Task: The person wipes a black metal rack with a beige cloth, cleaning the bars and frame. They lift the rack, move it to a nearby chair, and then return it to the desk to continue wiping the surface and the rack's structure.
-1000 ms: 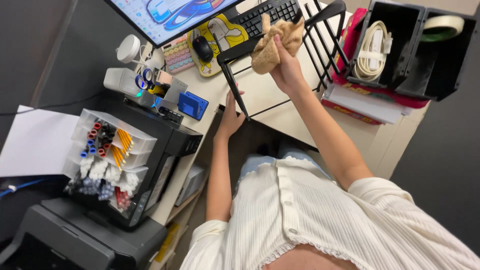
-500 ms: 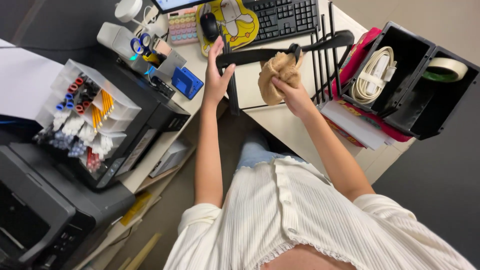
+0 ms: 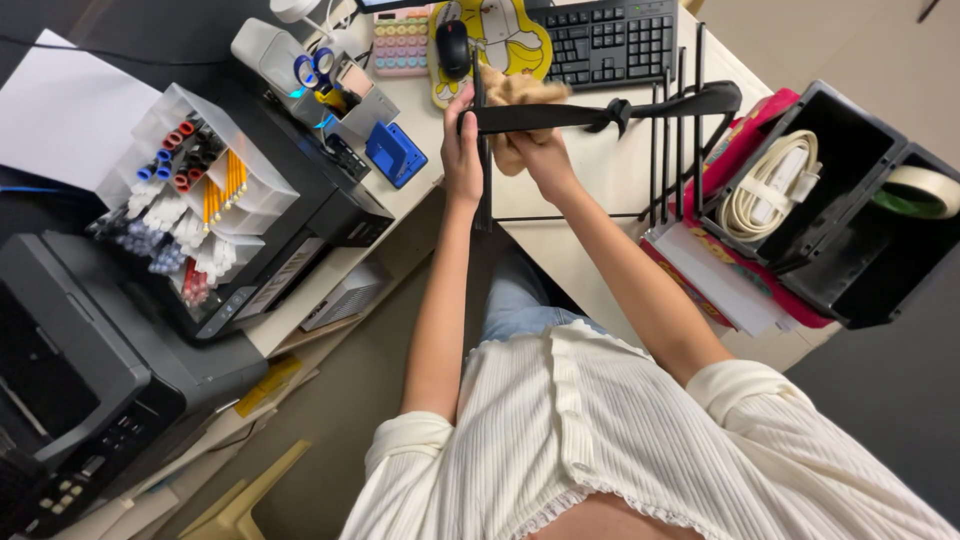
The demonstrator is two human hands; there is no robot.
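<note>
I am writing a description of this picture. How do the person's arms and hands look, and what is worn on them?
Both arms are bare from the short sleeves down. The left hand and right hand wear no gloves; no rings, watch or bracelets are visible. The sleeves belong to a cream ribbed top with buttons down the front and a lace-trimmed hem.

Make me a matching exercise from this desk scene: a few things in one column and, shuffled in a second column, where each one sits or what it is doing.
Things:
1. tan crumpled cloth
2. black wire desk rack
3. coiled cream cable
4. roll of pale tape

Places or states:
A. in the outer black bin at the far right
B. gripped at its end by the left hand
C. pressed against the rack by the right hand
D. in the inner black bin next to the rack

Pairs: 1-C, 2-B, 3-D, 4-A
</note>
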